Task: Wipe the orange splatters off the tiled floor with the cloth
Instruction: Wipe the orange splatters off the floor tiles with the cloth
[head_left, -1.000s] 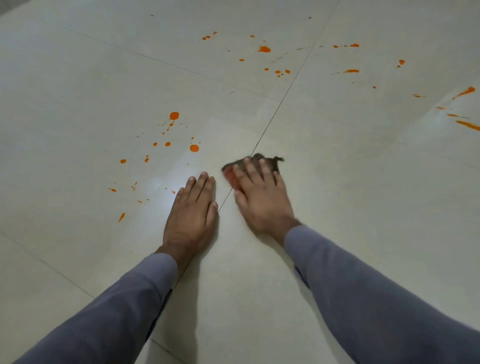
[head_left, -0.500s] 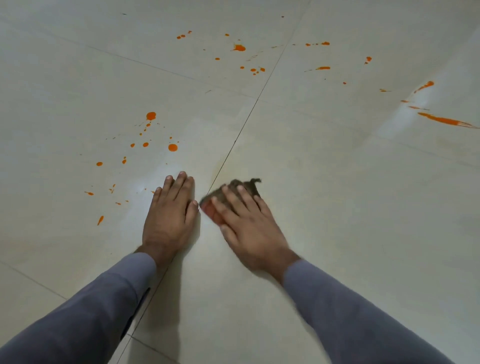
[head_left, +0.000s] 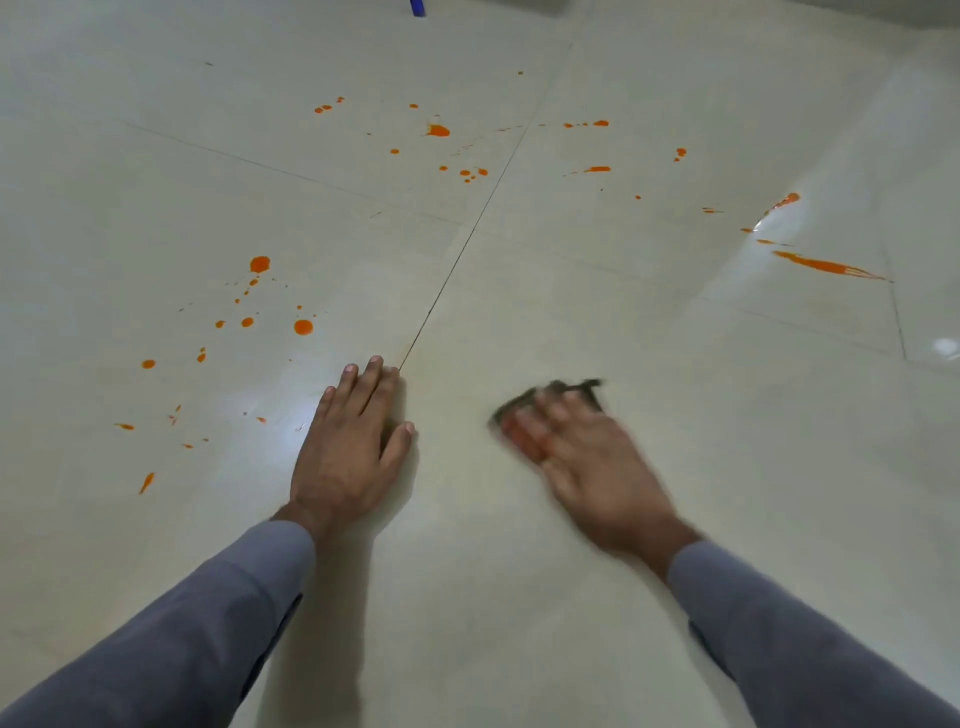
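Observation:
My right hand (head_left: 597, 467) lies flat with straight fingers on a dark cloth (head_left: 569, 389) and presses it to the pale tiled floor (head_left: 545, 597); hand and cloth are motion-blurred. An orange stain shows on the cloth under the fingers. My left hand (head_left: 348, 441) rests flat on the floor, fingers straight, holding nothing. Orange splatters (head_left: 303, 327) dot the tile left of and beyond my left hand. More splatters (head_left: 438, 130) lie far ahead, and a long orange streak (head_left: 826, 266) lies at the far right.
Dark grout lines (head_left: 447, 280) cross the tiles. A small blue object (head_left: 417, 7) shows at the top edge. A bright light reflection (head_left: 945, 345) sits on the floor at the right.
My right hand has slid the cloth to the right, away from my left hand. The camera has tilted up and shows more floor ahead. My left hand stays planted.

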